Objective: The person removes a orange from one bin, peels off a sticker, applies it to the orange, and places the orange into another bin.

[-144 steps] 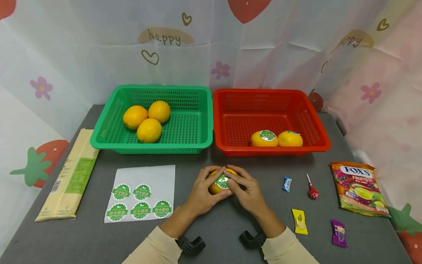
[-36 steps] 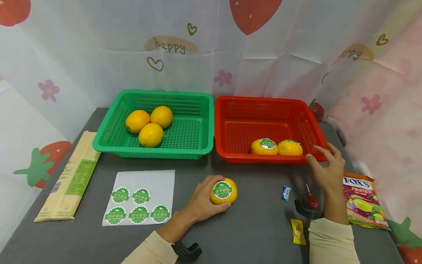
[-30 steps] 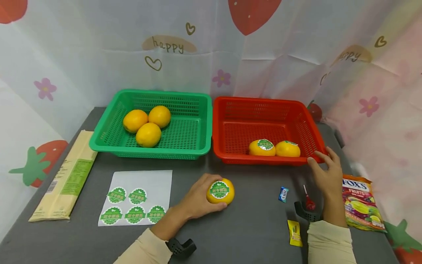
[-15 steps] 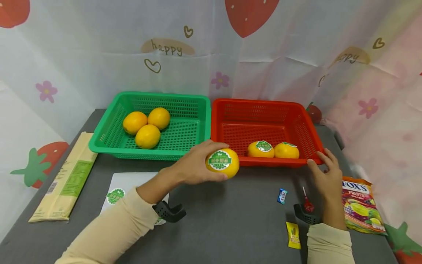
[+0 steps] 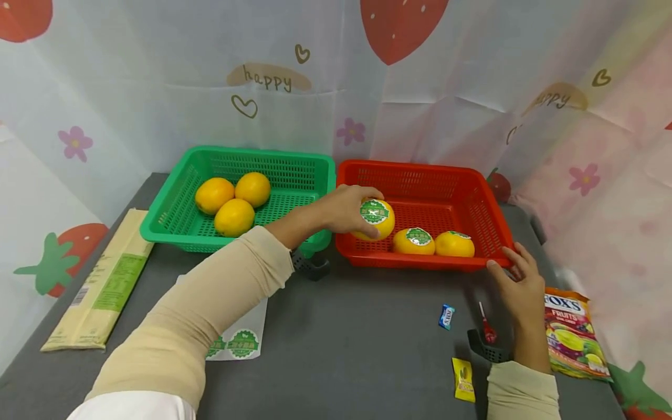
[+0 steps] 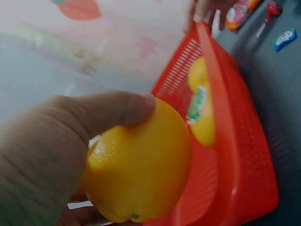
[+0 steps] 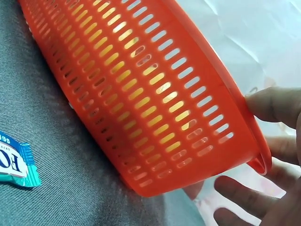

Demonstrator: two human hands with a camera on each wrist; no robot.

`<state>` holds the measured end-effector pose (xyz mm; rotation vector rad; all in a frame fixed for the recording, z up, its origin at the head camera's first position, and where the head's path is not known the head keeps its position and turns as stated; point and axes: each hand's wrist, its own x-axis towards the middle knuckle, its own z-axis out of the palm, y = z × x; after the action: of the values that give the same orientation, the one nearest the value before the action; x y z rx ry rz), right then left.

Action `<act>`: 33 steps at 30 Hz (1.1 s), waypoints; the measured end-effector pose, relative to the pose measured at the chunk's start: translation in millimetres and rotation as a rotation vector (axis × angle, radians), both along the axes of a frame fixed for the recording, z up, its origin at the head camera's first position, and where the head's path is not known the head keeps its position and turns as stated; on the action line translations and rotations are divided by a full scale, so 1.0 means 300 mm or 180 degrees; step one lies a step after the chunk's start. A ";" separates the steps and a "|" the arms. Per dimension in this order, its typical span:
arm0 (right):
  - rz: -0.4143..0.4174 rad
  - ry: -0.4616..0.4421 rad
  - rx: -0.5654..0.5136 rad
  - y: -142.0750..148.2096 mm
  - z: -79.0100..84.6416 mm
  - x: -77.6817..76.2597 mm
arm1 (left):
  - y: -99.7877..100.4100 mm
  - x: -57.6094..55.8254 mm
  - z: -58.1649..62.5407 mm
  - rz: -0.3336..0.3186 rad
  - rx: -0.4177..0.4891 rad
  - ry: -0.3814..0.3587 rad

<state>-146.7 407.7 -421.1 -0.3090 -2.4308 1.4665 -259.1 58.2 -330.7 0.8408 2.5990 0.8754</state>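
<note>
My left hand (image 5: 347,211) grips an orange (image 5: 387,223) whose green-and-white sticker (image 5: 375,212) faces up. It holds the fruit over the left part of the red basket (image 5: 420,261). In the left wrist view the thumb presses along the side of that orange (image 6: 141,160). Two more stickered oranges (image 5: 454,245) lie side by side near the basket's front wall. At the front right corner my right hand (image 5: 524,291) pinches the basket's rim. The right wrist view shows the thumb on one side of the rim (image 7: 257,141) and fingers on the other.
A green basket (image 5: 262,242) with three plain oranges (image 5: 234,217) stands at left. My left sleeve partly covers the sticker sheet (image 5: 244,344). A long cream packet (image 5: 100,286) lies far left. Right are candies (image 5: 464,379), a lollipop (image 5: 489,331) and a FOX'S bag (image 5: 574,338).
Both hands were around the orange on the table. The right hand moved to the red basket's corner; the left lifted the orange forward and right, over that basket.
</note>
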 end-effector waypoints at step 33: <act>-0.0015 0.0058 -0.0287 0.002 -0.011 -0.001 | 0.143 -0.038 -0.135 -0.0264 -0.1333 0.0045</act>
<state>-146.9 408.2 -424.3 -0.3186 -2.3526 1.5729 -270.6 101.1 -371.3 0.8236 2.5979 0.2833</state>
